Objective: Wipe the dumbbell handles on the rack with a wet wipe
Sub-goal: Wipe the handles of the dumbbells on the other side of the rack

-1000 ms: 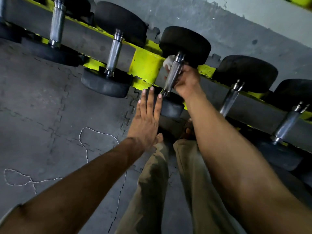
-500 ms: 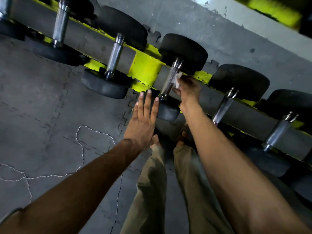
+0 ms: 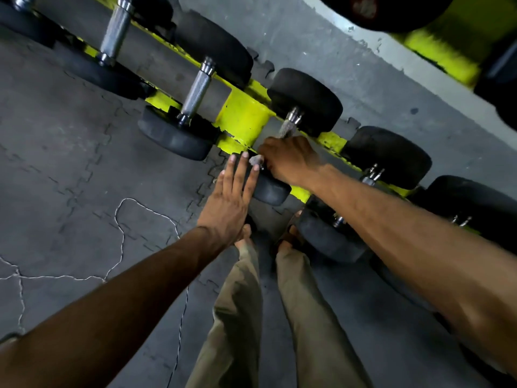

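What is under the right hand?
The right hand grips a dumbbell handle, covering its lower part; a bit of white wipe pokes out. How the wipe wraps is hidden.

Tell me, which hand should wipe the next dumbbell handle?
Right. The right hand grips the wet wipe on a handle; the left hand is flat, fingers straight, holding nothing.

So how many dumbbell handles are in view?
6 handles: one cropped top-left, two left of the yellow post, one under the right hand, two right of it; others may be hidden.
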`<state>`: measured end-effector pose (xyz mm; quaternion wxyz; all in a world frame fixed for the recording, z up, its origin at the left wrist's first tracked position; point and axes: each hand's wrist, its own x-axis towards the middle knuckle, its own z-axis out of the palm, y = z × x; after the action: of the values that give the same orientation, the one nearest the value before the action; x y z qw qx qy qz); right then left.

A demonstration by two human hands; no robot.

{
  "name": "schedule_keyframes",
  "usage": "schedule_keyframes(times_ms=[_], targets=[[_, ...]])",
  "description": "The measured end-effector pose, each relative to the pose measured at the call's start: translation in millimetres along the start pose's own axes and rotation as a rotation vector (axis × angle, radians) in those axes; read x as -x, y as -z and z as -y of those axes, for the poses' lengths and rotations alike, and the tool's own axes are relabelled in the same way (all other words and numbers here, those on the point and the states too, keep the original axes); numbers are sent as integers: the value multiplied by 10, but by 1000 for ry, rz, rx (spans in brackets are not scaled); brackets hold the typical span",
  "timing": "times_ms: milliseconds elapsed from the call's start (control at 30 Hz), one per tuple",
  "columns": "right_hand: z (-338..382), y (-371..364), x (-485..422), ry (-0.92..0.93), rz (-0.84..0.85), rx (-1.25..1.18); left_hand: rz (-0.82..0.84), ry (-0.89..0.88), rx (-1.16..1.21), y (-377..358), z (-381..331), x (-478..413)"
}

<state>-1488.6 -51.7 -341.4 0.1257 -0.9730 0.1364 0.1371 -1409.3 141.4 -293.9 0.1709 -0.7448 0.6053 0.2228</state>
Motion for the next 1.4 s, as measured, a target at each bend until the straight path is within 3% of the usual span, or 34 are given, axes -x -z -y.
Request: schedule_keyframes(times_ms=[100, 267, 333, 400, 567, 667, 767, 867, 1067, 1167, 1300, 1400], targets=[[-194, 279, -192, -207, -8, 41, 10, 33, -8, 61, -51, -3], [96, 383, -536, -209, 450, -152, -15, 22, 31, 71, -43, 13], [193, 317, -553, -235, 488, -250, -27, 0, 46, 71, -25, 58], [174, 295, -413, -226, 406, -264, -45, -34, 51, 76, -32, 122], [111, 170, 75, -163, 7, -313, -117, -116, 54, 107, 3, 194], [233, 0, 200, -357, -156, -445, -134, -136, 47, 81, 35, 183], [305, -175, 261, -721, -211, -750, -131, -129, 39, 51, 12, 186], [341, -264, 216, -962, -53, -1039, -114, -118, 35, 22, -6, 197], [-140, 17, -197, -1202, -320, -2190, -112, -102, 37, -14, -15, 164], [-281, -122, -399, -1217, -460, -2453, -118, -102, 36, -75, -13, 161], [-96, -210, -282, -1253, -701, -2220, -88, -129, 6, -61, -4, 171], [14, -221, -58, -1031, -901, -1455, -73, -121, 15, -19, -2, 185]])
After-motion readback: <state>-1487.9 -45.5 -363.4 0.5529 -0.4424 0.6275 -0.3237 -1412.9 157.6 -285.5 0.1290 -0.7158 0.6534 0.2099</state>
